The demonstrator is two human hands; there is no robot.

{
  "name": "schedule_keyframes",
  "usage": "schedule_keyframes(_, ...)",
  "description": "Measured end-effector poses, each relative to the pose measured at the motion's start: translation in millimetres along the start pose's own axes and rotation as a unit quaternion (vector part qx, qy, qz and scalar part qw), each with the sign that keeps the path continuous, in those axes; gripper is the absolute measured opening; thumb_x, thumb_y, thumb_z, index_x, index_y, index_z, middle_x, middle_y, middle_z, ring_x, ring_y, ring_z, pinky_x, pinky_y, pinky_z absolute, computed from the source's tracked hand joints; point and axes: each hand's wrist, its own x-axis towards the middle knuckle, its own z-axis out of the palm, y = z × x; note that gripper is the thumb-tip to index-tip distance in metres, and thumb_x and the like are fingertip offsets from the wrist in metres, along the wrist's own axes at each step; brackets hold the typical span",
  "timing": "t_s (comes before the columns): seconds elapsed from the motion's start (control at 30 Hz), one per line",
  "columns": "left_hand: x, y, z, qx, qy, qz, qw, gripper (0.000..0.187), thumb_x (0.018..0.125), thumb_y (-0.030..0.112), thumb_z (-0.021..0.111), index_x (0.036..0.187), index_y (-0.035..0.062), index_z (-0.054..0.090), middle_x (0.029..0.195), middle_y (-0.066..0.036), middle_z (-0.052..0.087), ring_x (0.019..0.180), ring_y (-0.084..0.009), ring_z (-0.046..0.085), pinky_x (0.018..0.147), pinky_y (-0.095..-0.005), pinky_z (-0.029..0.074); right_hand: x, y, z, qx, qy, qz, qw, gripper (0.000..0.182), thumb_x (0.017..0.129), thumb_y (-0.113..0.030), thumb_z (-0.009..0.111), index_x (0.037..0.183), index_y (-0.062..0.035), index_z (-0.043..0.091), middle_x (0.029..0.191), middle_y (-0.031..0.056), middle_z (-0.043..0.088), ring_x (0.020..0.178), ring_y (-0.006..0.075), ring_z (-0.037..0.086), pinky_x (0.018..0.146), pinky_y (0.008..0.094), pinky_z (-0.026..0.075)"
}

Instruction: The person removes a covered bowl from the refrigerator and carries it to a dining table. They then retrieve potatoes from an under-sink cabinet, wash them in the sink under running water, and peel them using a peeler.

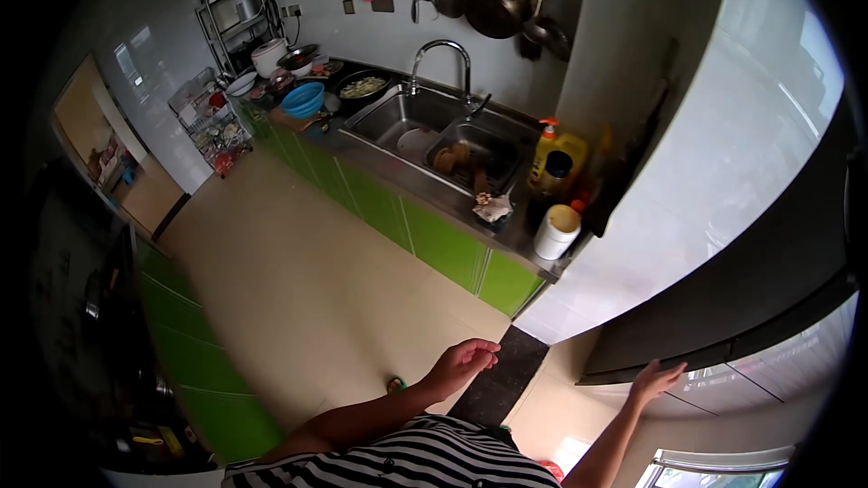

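Left hand [463, 369] is hovering half-curled, right hand [655, 383] splayed, both gripping nothing; black pan [384, 89] is holding pale food [363, 87], nearer sink basin [484, 137] brown items [445, 160].

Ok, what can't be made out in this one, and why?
All in the head view:
1. Left hand: its curled fingers hide whether anything small sits inside.
2. Right hand: the angle leaves contact with the dark panel unclear.
3. Green sandal: mostly hidden behind the left forearm.
4. Pale food in the black pan: too small to identify.
5. Orange-topped pump bottle: label too small to read.
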Motion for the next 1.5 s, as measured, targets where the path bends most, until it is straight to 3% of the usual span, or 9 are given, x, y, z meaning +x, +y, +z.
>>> schedule_keyframes(0.1, -15.9, 19.0, -82.2, 0.01, 0.036, 0.031, 0.999, 0.023, 0.094, 0.012, 0.05, 0.113, -0.0004, 0.054, 0.096, -0.006, 0.06, 0.091, -0.0119, 0.057, 0.085, -0.0257, 0.045, -120.8, -8.3, 81.0, 0.107, -0.08, -0.284, 0.95, 0.063, 0.081, -0.011, 0.062, 0.137, -0.008, 0.032, 0.135, 0.0188, 0.038, 0.124, 0.0371, 0.037, 0.102, 0.0449, 0.032)
schedule_keyframes(0.23, -38.9, 48.4, -186.2, 0.002, 0.153, 0.047, 0.987, 0.022, 0.093, 0.013, 0.051, 0.111, 0.0009, 0.056, 0.093, -0.006, 0.062, 0.089, -0.0117, 0.057, 0.082, -0.0268, 0.045, -253.1, -119.7, 106.7, 0.096, -0.351, -0.304, 0.881, 0.065, 0.08, -0.018, 0.063, 0.137, -0.0094, 0.033, 0.135, 0.0177, 0.036, 0.125, 0.0367, 0.035, 0.101, 0.0507, 0.029)
schedule_keyframes(0.33, -60.5, 61.5, -243.7, -0.034, 0.227, 0.026, 0.973, 0.023, 0.092, 0.015, 0.052, 0.11, 0.0016, 0.058, 0.092, -0.006, 0.062, 0.088, -0.0119, 0.057, 0.081, -0.027, 0.045, -311.3, -183.6, 138.9, 0.188, -0.392, -0.381, 0.816, 0.053, 0.082, -0.016, 0.061, 0.129, -0.0027, 0.042, 0.126, 0.0217, 0.045, 0.117, 0.0365, 0.044, 0.097, 0.0447, 0.037)
schedule_keyframes(0.63, -80.6, 59.3, -368.4, -0.157, 0.417, -0.009, 0.895, 0.022, 0.089, 0.007, 0.049, 0.109, 0.0009, 0.057, 0.092, -0.007, 0.062, 0.086, -0.0154, 0.058, 0.077, -0.0276, 0.047, -432.6, -349.5, 261.7, 0.361, -0.645, 0.081, 0.669, 0.052, 0.085, -0.015, 0.055, 0.132, -0.0017, 0.038, 0.117, 0.0144, 0.055, 0.099, 0.0239, 0.057, 0.077, 0.0332, 0.045)
schedule_keyframes(0.83, -54.4, 90.9, -453.6, -0.158, 0.495, -0.032, 0.854, 0.021, 0.089, 0.006, 0.049, 0.108, 0.0004, 0.057, 0.092, -0.007, 0.062, 0.083, -0.0152, 0.059, 0.074, -0.0272, 0.047, -473.9, -422.1, 389.5, 0.466, -0.552, 0.385, 0.575, 0.049, 0.086, -0.009, 0.05, 0.132, -0.0138, 0.034, 0.117, 0.009, 0.052, 0.102, 0.0245, 0.055, 0.074, 0.0359, 0.042)
schedule_keyframes(1.0, -5.1, 132.7, -516.9, -0.159, 0.502, -0.028, 0.85, 0.02, 0.09, 0.007, 0.049, 0.108, 0.0018, 0.056, 0.09, -0.006, 0.062, 0.083, -0.0155, 0.059, 0.073, -0.0276, 0.048, -496.7, -458.9, 438.4, 0.494, -0.448, 0.427, 0.611, 0.03, 0.085, -0.005, 0.048, 0.11, -0.0205, 0.045, 0.104, 0.0024, 0.055, 0.093, 0.0208, 0.056, 0.074, 0.034, 0.042)
schedule_keyframes(1.2, 38.5, 148.3, -566.0, -0.169, 0.428, -0.071, 0.885, 0.02, 0.09, 0.005, 0.049, 0.108, 0.0011, 0.057, 0.091, -0.007, 0.062, 0.085, -0.0155, 0.06, 0.074, -0.0263, 0.048, -502.2, -476.4, 438.2, 0.637, -0.349, 0.46, 0.511, 0.007, 0.085, -0.011, 0.052, 0.079, -0.0104, 0.057, 0.072, -0.0009, 0.057, 0.07, 0.0139, 0.056, 0.07, 0.0281, 0.049)
schedule_keyframes(1.33, 49.5, 160.5, -599.0, -0.121, 0.359, -0.118, 0.918, 0.02, 0.09, 0.005, 0.049, 0.109, 0.0004, 0.057, 0.092, -0.007, 0.062, 0.085, -0.015, 0.059, 0.075, -0.0261, 0.047, -509.6, -452.4, 454.0, 0.698, -0.344, 0.429, 0.458, 0.012, 0.08, -0.003, 0.048, 0.086, -0.0083, 0.057, 0.081, 0.0008, 0.06, 0.075, 0.0155, 0.057, 0.075, 0.0296, 0.049)
schedule_keyframes(1.5, 43.6, 145.2, -666.8, -0.07, 0.235, -0.144, 0.959, 0.02, 0.091, 0.007, 0.051, 0.109, 0.0025, 0.057, 0.092, -0.005, 0.062, 0.083, -0.0134, 0.057, 0.075, -0.0263, 0.045, -529.8, -407.3, 430.2, 0.605, -0.363, 0.472, 0.528, 0.008, 0.082, -0.009, 0.052, 0.088, -0.0055, 0.054, 0.089, 0.0069, 0.059, 0.083, 0.0209, 0.056, 0.069, 0.0313, 0.045)
